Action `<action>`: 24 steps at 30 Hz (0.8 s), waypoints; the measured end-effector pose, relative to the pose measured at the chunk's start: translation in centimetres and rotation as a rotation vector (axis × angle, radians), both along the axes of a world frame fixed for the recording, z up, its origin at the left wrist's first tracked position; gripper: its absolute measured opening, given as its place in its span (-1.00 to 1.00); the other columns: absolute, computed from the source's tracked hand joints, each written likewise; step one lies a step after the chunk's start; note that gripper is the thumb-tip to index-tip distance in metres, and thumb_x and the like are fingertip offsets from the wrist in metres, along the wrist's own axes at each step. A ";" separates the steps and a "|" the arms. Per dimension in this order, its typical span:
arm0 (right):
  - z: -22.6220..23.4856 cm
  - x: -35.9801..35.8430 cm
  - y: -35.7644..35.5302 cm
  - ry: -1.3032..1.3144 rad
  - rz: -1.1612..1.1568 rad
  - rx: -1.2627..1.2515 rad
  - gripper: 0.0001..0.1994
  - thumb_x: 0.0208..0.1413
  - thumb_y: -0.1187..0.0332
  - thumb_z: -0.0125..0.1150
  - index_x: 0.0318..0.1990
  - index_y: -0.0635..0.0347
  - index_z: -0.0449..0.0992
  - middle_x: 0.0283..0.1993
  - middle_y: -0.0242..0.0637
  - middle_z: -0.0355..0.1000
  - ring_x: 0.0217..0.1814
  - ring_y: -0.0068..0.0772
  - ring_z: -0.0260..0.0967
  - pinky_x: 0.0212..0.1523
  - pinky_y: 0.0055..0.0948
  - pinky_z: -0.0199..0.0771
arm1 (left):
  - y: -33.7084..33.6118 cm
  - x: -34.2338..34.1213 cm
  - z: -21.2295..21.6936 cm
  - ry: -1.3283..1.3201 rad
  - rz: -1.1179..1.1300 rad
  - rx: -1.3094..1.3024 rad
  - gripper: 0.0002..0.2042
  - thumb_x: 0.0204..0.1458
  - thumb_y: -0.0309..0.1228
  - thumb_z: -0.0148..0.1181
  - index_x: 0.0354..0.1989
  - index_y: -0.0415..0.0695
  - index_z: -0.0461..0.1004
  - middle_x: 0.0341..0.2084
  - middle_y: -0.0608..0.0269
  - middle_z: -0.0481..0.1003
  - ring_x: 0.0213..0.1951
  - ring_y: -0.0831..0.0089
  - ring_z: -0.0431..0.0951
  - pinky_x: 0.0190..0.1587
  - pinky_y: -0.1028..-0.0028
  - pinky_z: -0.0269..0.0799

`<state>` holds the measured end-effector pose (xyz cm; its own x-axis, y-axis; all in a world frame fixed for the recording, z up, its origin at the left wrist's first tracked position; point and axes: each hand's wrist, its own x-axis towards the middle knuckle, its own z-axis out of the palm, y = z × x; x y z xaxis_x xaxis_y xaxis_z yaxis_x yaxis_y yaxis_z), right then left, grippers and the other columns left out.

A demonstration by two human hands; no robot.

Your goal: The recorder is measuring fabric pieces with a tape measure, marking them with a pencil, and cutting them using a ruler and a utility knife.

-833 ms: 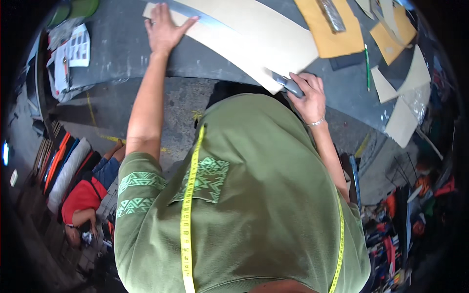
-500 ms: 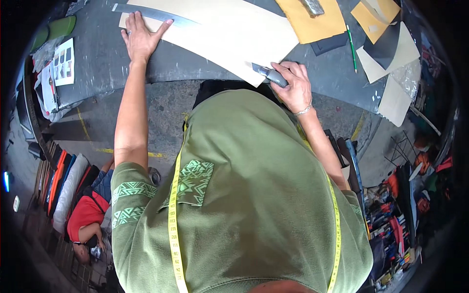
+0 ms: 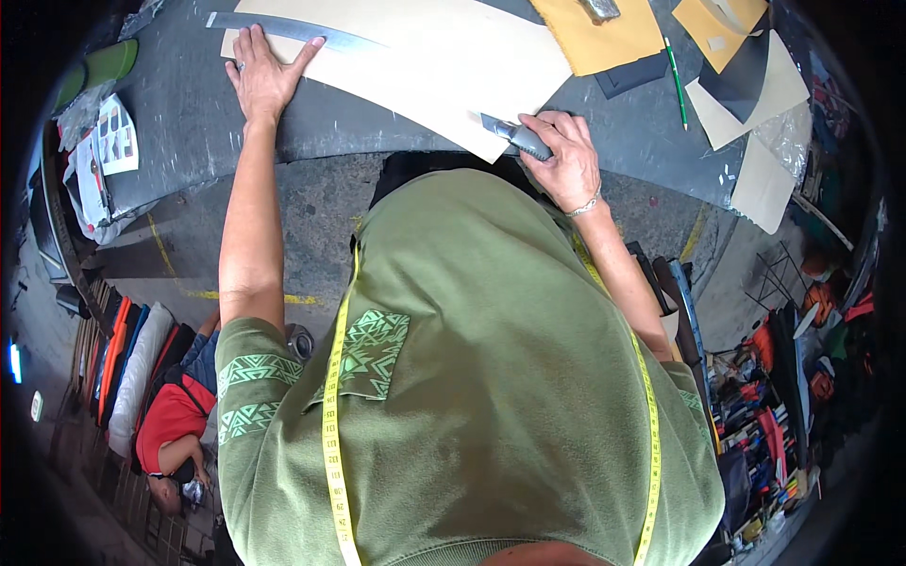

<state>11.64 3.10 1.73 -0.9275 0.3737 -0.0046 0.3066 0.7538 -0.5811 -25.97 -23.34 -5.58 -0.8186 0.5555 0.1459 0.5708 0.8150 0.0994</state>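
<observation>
My left hand (image 3: 262,83) lies with fingers spread at the far left, pressing on a metal ruler (image 3: 293,29) and the edge of a large cream sheet (image 3: 425,71). The ruler rests along the sheet's upper left part. In my right hand (image 3: 566,162) is a grey utility knife (image 3: 530,141), its fingers wrapped round the handle. The blade points left over the sheet's near corner, close to the table's front edge. I cannot tell whether the blade touches the sheet.
The dark table (image 3: 368,132) carries yellow-orange sheets (image 3: 618,45), a green pencil (image 3: 676,83) and cream offcuts (image 3: 763,184) on the right. A printed sheet (image 3: 118,137) and green cap (image 3: 111,60) lie left. Another person (image 3: 175,424) is at lower left, near fabric rolls (image 3: 140,377).
The whole view has shifted slightly. Both hands keep about the same places on the ruler and the knife, and the sheet shows no clear movement.
</observation>
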 end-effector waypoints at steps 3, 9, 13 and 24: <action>0.1 -0.1 0.0 -0.010 0.004 0.001 -0.48 -0.24 0.46 0.43 0.03 0.03 0.62 -0.05 -0.30 0.47 0.00 -0.18 0.37 0.08 -0.29 0.43 | -0.1 -0.1 -0.1 0.009 -0.011 0.004 0.28 -0.24 0.62 -0.04 0.45 -0.29 0.00 0.45 -0.07 -0.02 0.50 0.14 -0.12 0.49 -0.04 -0.29; 0.1 -0.1 0.1 -0.037 0.012 0.003 -0.50 -0.22 0.45 0.43 0.02 0.04 0.62 -0.04 -0.29 0.47 0.01 -0.17 0.37 0.08 -0.27 0.44 | -0.2 -0.1 -0.3 -0.004 -0.021 0.023 0.28 -0.24 0.63 -0.05 0.45 -0.28 0.00 0.45 -0.09 -0.02 0.50 0.12 -0.13 0.49 -0.06 -0.30; 0.0 -0.4 0.0 -0.014 0.043 -0.011 -0.52 -0.23 0.46 0.43 -0.01 0.07 0.63 -0.07 -0.27 0.47 0.01 -0.14 0.37 0.07 -0.27 0.44 | 0.1 0.0 -0.2 0.024 0.007 0.038 0.30 -0.21 0.65 -0.14 0.48 -0.28 -0.11 0.48 -0.07 -0.09 0.52 0.18 -0.19 0.49 -0.01 -0.35; 0.6 -1.2 -0.2 -0.017 0.016 0.043 -0.54 -0.24 0.48 0.42 -0.04 0.03 0.64 -0.07 -0.33 0.46 -0.04 -0.15 0.37 0.00 -0.27 0.46 | 0.6 0.2 0.6 -0.018 0.062 0.030 0.32 -0.30 0.63 0.02 0.47 -0.27 -0.06 0.47 -0.06 -0.05 0.51 0.15 -0.15 0.50 0.00 -0.36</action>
<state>10.47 2.92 2.33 -0.9333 0.3591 -0.0049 0.3040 0.7827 -0.5431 -25.76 -22.74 -4.95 -0.8537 0.4995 0.1469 0.5176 0.8450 0.1345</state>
